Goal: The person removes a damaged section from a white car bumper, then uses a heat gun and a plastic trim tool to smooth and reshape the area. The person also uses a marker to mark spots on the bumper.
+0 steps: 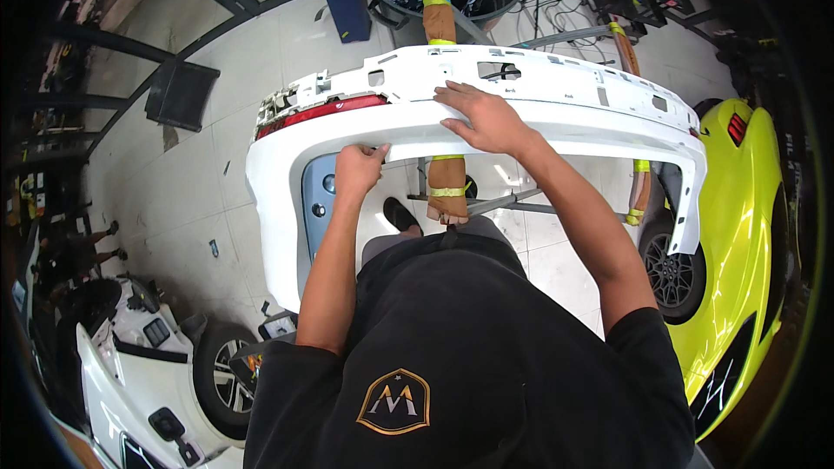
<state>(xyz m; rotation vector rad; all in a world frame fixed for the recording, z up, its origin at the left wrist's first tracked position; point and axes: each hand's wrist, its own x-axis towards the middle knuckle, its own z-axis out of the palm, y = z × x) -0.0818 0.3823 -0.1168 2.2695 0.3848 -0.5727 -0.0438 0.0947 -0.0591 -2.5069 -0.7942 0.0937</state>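
Observation:
A white car bumper [539, 128] lies across the view in front of me, with a red reflector strip [323, 115] along its left part. At the inner edge of its cut-out, my left hand [358, 172] is closed, thumb and fingers pressed together. Anything thin between those fingers is too small to make out. My right hand [485, 119] rests on the bumper's upper face right of the middle, its fingers stretched out. A blue-grey panel [320, 219] with round holes shows inside the bumper's left end, partly behind my left forearm.
Padded stand arms [447, 187] wrapped in brown and yellow support the bumper. Beyond it stands a dark bin [378, 0] holding crumpled dark scraps. A yellow-green car [734, 243] is close on the right, a white car [143, 382] at lower left. Cables [565, 0] lie at the back.

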